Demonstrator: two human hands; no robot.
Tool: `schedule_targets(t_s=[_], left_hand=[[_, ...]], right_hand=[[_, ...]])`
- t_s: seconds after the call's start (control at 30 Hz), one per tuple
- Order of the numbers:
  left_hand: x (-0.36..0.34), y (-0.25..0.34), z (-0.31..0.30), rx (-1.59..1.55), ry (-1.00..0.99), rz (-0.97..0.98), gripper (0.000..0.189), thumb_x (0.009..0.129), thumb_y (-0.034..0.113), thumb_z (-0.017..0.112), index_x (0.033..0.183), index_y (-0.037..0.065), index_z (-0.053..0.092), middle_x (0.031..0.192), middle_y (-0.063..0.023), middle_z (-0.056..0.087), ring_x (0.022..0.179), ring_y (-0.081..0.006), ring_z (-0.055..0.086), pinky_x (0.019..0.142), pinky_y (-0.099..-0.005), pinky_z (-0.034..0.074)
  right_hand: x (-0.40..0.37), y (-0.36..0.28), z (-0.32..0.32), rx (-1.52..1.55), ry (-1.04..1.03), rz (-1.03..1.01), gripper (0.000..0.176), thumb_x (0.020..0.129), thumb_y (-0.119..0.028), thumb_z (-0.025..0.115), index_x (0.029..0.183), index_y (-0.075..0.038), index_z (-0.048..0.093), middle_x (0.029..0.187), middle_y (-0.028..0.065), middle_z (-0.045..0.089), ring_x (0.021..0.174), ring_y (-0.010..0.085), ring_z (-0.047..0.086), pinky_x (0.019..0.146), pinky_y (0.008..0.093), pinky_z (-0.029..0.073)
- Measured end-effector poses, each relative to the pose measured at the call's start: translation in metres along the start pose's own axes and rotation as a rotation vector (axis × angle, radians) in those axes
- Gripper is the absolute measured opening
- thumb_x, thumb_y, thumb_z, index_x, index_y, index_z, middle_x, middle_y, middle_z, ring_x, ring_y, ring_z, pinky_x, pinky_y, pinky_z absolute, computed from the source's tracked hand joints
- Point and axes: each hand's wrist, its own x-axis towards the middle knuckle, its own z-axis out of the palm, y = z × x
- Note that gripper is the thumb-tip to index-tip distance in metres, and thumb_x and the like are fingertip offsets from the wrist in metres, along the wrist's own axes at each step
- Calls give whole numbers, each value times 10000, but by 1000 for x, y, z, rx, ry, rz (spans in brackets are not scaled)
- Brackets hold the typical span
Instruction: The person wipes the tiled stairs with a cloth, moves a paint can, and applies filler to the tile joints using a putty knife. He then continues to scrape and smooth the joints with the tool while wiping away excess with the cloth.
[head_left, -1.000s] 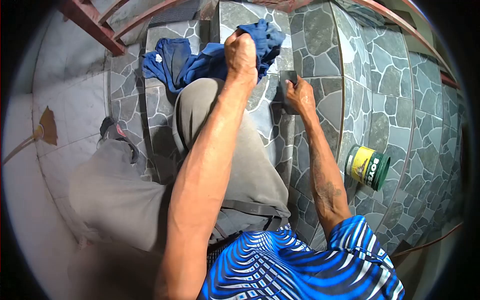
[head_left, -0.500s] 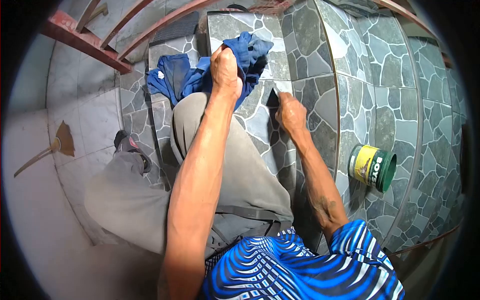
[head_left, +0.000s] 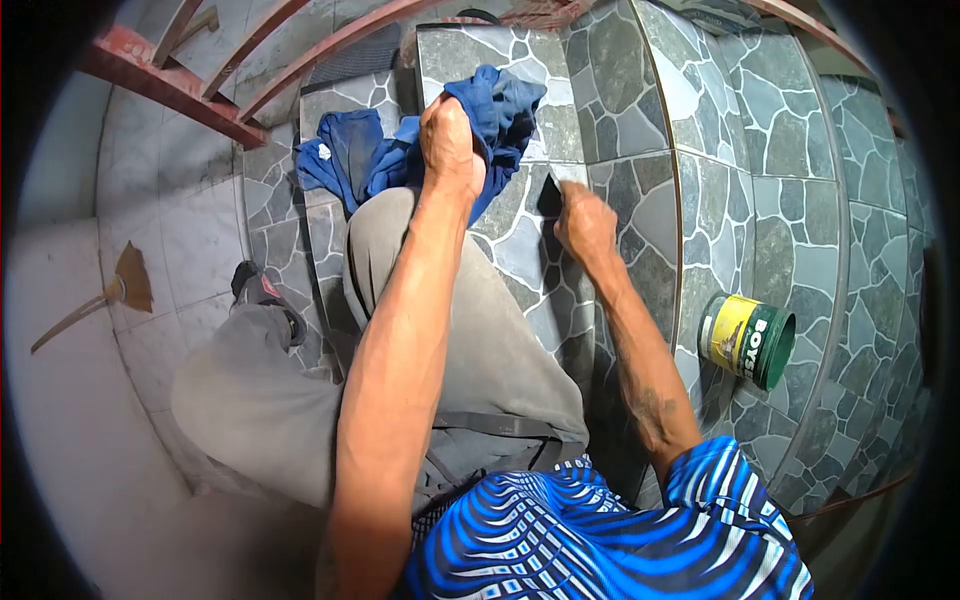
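My left hand (head_left: 450, 145) is closed in a fist around a crumpled blue cloth (head_left: 508, 105). The cloth bunches above my knee, and one end spreads left over the step, with a small white spot on it. To the right, my right hand (head_left: 587, 222) is closed on a small, thin, pale blade (head_left: 556, 181) whose tip pokes out past the fingers. The handle, if there is one, is hidden in the palm. That hand is low over the stone-patterned tiled step (head_left: 520, 245), close to the riser, and a dark shadow falls beside it.
A green and yellow paint can (head_left: 748, 341) lies on its side on the tiles at right. Red metal railing (head_left: 180, 90) crosses the upper left. A brush-like tool with a long handle (head_left: 128, 285) is on the floor at left. More tiled steps run along the right.
Both hands keep their holds and stay in almost the same place. The whole view shifts very slightly.
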Motion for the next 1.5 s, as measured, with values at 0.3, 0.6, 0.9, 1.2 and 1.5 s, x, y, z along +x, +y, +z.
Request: schedule_targets(t_s=[0.3,0.6,0.9,1.2,1.5], left_hand=[[-5,5,0,2,-93,-53,297,907,154,515,1049,-49,679,996,-158,725,904,-282,721,837,-383,576],[4,-2,-8,42,9,-25,410,932,161,388,1132,-63,666,1133,-181,707,1036,-318,698,1013,-444,518],[13,-4,-12,0,57,-27,415,929,162,385,1136,-68,661,1165,-188,693,1068,-324,684,1030,-453,507],[13,3,-11,-72,2,-49,419,922,176,413,1157,-72,656,1176,-188,694,1083,-334,678,1035,-467,500],[18,0,-16,-87,33,-12,374,885,146,453,1098,-55,685,1104,-148,708,989,-287,709,967,-399,545]], right_hand=[[17,0,-16,-40,-142,115,489,735,-29,645,1218,-99,660,972,199,716,914,417,689,748,522,559],[17,-12,-11,-19,-54,-87,355,747,-54,686,1097,-81,633,1018,144,674,901,374,696,695,502,587],[24,-21,-5,-139,-140,-28,516,731,-34,686,1235,-117,611,1096,119,673,911,368,691,732,486,585],[4,-47,-4,-165,-72,-95,277,805,-99,656,1077,-54,623,991,157,678,855,357,701,653,477,593],[-8,-57,-2,-147,-47,-200,191,837,-86,595,1020,-36,622,957,158,681,845,343,700,633,447,593]])
